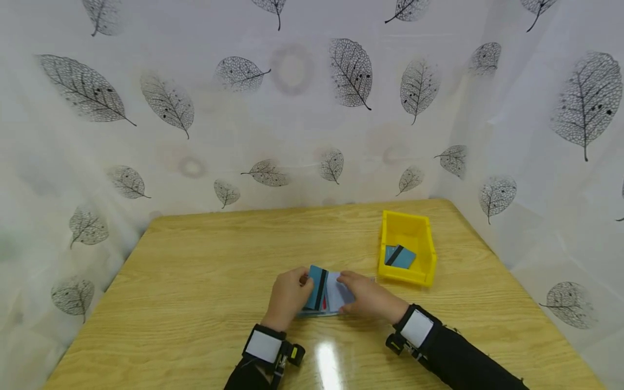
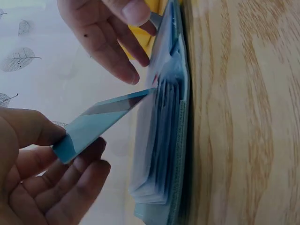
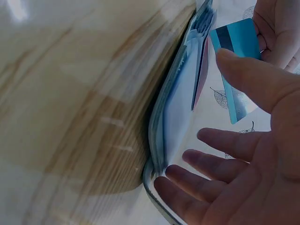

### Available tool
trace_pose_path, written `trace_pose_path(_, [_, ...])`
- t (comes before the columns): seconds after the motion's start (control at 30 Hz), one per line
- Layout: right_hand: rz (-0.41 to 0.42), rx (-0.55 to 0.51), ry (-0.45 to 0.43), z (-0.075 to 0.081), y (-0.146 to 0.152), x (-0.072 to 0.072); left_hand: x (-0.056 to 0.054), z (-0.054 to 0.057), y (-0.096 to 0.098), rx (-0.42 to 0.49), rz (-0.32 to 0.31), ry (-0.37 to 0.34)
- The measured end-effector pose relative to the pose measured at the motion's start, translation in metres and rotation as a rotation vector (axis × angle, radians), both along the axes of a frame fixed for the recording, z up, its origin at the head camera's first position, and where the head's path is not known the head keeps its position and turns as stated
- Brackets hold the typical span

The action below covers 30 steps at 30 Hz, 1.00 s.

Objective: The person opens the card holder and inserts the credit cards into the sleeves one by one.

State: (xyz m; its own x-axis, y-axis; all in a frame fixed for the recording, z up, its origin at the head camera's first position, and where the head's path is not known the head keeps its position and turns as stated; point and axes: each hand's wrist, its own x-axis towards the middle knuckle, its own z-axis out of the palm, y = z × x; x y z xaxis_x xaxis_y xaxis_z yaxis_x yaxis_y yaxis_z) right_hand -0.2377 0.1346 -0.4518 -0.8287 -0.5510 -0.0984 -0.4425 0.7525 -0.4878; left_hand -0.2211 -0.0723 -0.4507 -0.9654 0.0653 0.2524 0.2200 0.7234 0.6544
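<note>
My left hand [image 1: 287,297] pinches a blue card [image 1: 317,284] with a black stripe between thumb and fingers. In the left wrist view the card [image 2: 101,119] is tilted, its far end at the clear sleeves of a card holder [image 2: 161,140]. The card holder [image 1: 319,313] lies open on the table, its pages fanned and its cover blue-green. My right hand [image 1: 369,295] is at the holder's right side. In the right wrist view that hand [image 3: 248,154] has its fingers spread beside the sleeves [image 3: 180,108], with nothing gripped.
A yellow bin [image 1: 418,279] stands at the back right of the wooden table [image 1: 219,260], with blue striped cards [image 1: 402,257] inside. Behind the table hangs a white curtain [image 1: 302,124] with a leaf print.
</note>
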Motion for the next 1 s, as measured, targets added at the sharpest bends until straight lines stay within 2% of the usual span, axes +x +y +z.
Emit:
trace_pose_path(0.23, [0.027, 0.121, 0.026, 0.000, 0.000, 0.002, -0.004, -0.004, 0.000, -0.019, 0.083, -0.057])
trace_pose_path(0.47, [0.042, 0.169, 0.025, 0.002, -0.001, 0.002, -0.009, -0.015, 0.005, -0.031, 0.113, -0.125])
trace_pose_path(0.67, [0.050, 0.167, 0.043, 0.001, -0.001, 0.003, -0.010, -0.020, 0.009, -0.066, 0.127, -0.109])
trace_pose_path(0.87, [0.047, 0.180, 0.077, -0.002, 0.000, 0.004, -0.008, -0.019, 0.014, -0.095, 0.122, -0.075])
trace_pose_path(1.0, [0.037, 0.170, 0.094, -0.004, 0.001, 0.005, -0.007, -0.020, 0.018, -0.121, 0.109, -0.083])
